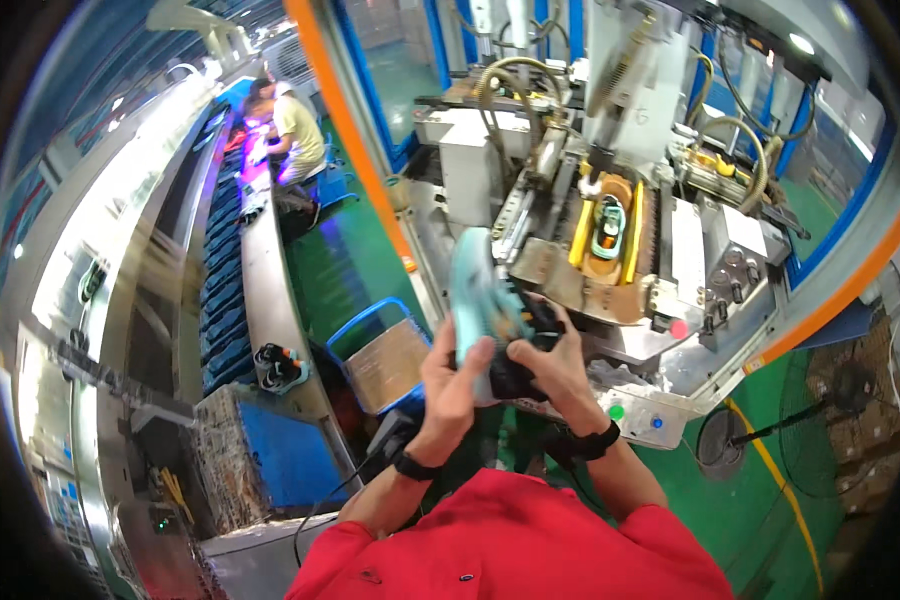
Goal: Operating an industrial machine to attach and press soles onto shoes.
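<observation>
Between my two hands I hold a shoe (478, 290) with a pale mint sole and a dark upper, slightly smeared by motion. My left hand (452, 388) grips its sole side, thumb pressed along it. My right hand (555, 365) is closed round the dark upper at the other side. Ahead of my hands, inside the machine, a second mint and dark shoe (608, 228) sits in a brown cradle (595, 268) between yellow side pads. Black bands circle both my wrists.
The pressing machine (670, 340) fills the front, with coloured buttons on its near edge. A blue-framed cart (375, 355) stands left of my hands. Another shoe (280, 368) rests by the conveyor (260, 250). Farther along, a person (295, 135) sits. A fan (830, 400) stands right.
</observation>
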`<action>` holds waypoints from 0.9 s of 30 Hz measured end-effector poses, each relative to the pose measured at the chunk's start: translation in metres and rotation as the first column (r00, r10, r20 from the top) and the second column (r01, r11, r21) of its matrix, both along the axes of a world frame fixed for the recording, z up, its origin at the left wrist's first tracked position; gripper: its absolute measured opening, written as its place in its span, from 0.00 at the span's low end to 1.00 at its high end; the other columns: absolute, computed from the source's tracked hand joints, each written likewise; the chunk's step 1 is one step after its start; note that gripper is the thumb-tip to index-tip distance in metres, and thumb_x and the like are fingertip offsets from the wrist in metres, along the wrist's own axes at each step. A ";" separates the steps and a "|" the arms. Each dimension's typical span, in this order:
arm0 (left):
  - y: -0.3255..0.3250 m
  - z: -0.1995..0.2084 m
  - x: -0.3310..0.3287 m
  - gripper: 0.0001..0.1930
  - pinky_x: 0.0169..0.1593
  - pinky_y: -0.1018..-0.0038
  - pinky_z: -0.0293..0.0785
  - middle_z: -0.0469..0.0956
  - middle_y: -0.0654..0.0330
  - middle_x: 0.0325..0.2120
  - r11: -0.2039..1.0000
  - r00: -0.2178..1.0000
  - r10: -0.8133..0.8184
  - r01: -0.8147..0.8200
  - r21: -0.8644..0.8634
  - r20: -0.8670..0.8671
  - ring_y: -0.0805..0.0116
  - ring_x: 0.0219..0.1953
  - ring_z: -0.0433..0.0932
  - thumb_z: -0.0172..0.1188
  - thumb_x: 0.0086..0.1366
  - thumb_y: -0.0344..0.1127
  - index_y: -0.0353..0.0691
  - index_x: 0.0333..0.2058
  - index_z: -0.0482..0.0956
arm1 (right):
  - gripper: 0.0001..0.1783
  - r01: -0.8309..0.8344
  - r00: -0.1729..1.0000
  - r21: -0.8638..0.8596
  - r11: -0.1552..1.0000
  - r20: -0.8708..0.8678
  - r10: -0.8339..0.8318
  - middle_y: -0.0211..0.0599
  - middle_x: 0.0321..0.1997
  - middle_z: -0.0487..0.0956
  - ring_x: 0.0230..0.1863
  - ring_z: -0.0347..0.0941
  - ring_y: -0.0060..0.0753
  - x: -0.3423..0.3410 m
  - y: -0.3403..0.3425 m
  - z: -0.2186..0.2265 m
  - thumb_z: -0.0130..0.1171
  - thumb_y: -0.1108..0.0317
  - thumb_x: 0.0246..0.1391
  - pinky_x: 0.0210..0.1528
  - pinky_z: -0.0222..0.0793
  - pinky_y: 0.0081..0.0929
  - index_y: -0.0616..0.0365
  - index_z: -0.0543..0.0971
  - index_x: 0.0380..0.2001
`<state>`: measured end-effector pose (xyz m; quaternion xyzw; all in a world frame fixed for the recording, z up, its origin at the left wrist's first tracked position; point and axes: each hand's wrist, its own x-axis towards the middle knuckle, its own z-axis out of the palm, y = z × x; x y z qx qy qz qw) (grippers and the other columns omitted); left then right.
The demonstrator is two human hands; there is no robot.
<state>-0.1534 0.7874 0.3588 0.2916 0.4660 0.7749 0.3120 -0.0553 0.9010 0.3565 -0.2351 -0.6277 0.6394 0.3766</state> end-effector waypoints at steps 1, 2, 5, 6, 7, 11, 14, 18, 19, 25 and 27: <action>0.026 -0.008 0.010 0.30 0.59 0.73 0.65 0.69 0.53 0.57 0.996 0.994 -0.024 0.015 -0.087 -0.105 0.67 0.57 0.69 0.58 0.66 0.32 0.31 0.64 0.59 | 0.33 0.091 0.996 -0.260 0.961 0.040 -0.084 0.35 0.46 0.78 0.45 0.73 0.23 0.014 0.019 0.001 0.67 0.74 0.38 0.49 0.70 0.23 0.66 0.72 0.53; 0.049 -0.015 0.015 0.32 0.61 0.73 0.63 0.67 0.52 0.60 0.985 0.977 -0.059 0.024 -0.171 -0.205 0.67 0.60 0.67 0.58 0.67 0.34 0.31 0.65 0.57 | 0.32 0.136 0.990 -0.274 0.952 0.074 -0.120 0.35 0.45 0.78 0.43 0.74 0.24 0.032 0.042 -0.011 0.67 0.74 0.39 0.48 0.71 0.23 0.66 0.72 0.52; 0.124 -0.018 0.017 0.35 0.64 0.71 0.59 0.63 0.48 0.63 0.901 0.930 -0.367 0.362 -0.241 0.024 0.63 0.64 0.62 0.57 0.68 0.41 0.28 0.65 0.53 | 0.31 0.316 0.939 -0.283 0.906 -0.042 -0.341 0.36 0.45 0.78 0.43 0.74 0.24 0.086 0.097 -0.049 0.66 0.75 0.40 0.48 0.71 0.24 0.66 0.73 0.52; 0.149 -0.016 0.015 0.36 0.64 0.70 0.60 0.62 0.47 0.63 0.865 0.920 -0.392 0.375 -0.333 0.015 0.62 0.64 0.63 0.58 0.67 0.43 0.28 0.65 0.54 | 0.31 0.372 0.916 -0.272 0.887 -0.049 -0.399 0.36 0.45 0.78 0.43 0.74 0.24 0.107 0.113 -0.060 0.65 0.75 0.40 0.48 0.71 0.24 0.66 0.73 0.53; 0.179 -0.032 0.007 0.37 0.61 0.71 0.64 0.65 0.47 0.60 0.885 0.932 -0.359 0.324 -0.333 -0.047 0.63 0.61 0.66 0.58 0.66 0.46 0.27 0.64 0.55 | 0.31 0.417 0.897 -0.252 0.873 -0.039 -0.440 0.36 0.45 0.77 0.44 0.74 0.25 0.121 0.122 -0.055 0.64 0.75 0.41 0.49 0.70 0.24 0.65 0.72 0.53; 0.311 -0.073 -0.021 0.46 0.57 0.68 0.68 0.69 0.39 0.56 0.817 0.874 -0.312 0.048 -0.574 -0.371 0.57 0.58 0.71 0.66 0.57 0.54 0.22 0.61 0.59 | 0.34 0.621 0.774 -0.120 0.775 -0.065 -0.630 0.35 0.47 0.75 0.46 0.72 0.25 0.174 0.147 -0.043 0.65 0.70 0.41 0.53 0.67 0.24 0.66 0.69 0.55; 0.392 -0.113 -0.037 0.48 0.59 0.64 0.67 0.70 0.36 0.53 0.794 0.800 -0.311 -0.078 -0.603 -0.513 0.49 0.57 0.71 0.68 0.52 0.54 0.22 0.60 0.59 | 0.34 0.728 0.682 -0.073 0.682 -0.028 -0.731 0.35 0.48 0.75 0.46 0.72 0.27 0.200 0.144 -0.031 0.64 0.70 0.41 0.53 0.67 0.25 0.67 0.70 0.54; 0.464 -0.151 -0.026 0.51 0.60 0.62 0.66 0.68 0.35 0.56 0.713 0.708 -0.351 -0.222 -0.665 -0.613 0.45 0.59 0.68 0.68 0.52 0.47 0.25 0.64 0.49 | 0.34 0.855 0.511 0.047 0.516 0.086 -0.855 0.38 0.48 0.75 0.47 0.72 0.30 0.214 0.144 -0.028 0.62 0.70 0.39 0.53 0.67 0.27 0.68 0.70 0.54; 0.474 -0.166 -0.028 0.48 0.59 0.57 0.67 0.67 0.34 0.55 0.730 0.670 -0.311 -0.286 -0.621 -0.674 0.41 0.56 0.70 0.64 0.54 0.43 0.27 0.65 0.46 | 0.34 0.857 0.501 0.082 0.508 0.098 -0.860 0.37 0.48 0.75 0.47 0.72 0.29 0.214 0.149 -0.028 0.62 0.70 0.39 0.53 0.67 0.27 0.68 0.70 0.54; 0.454 -0.153 -0.059 0.20 0.42 0.64 0.77 0.80 0.48 0.38 0.752 0.982 -0.164 0.064 -0.656 -0.092 0.55 0.39 0.81 0.67 0.52 0.33 0.27 0.42 0.75 | 0.27 0.768 0.487 0.324 0.552 0.263 -0.833 0.33 0.40 0.76 0.38 0.72 0.24 0.189 0.249 -0.010 0.63 0.71 0.43 0.43 0.70 0.25 0.66 0.73 0.49; 0.418 -0.127 -0.057 0.11 0.31 0.65 0.79 0.81 0.54 0.31 0.809 0.854 -0.195 0.418 -0.413 0.482 0.62 0.28 0.82 0.65 0.57 0.29 0.28 0.36 0.78 | 0.23 0.683 0.507 0.387 0.620 0.360 -0.783 0.34 0.35 0.78 0.34 0.73 0.23 0.166 0.307 0.001 0.64 0.71 0.42 0.38 0.70 0.23 0.67 0.74 0.45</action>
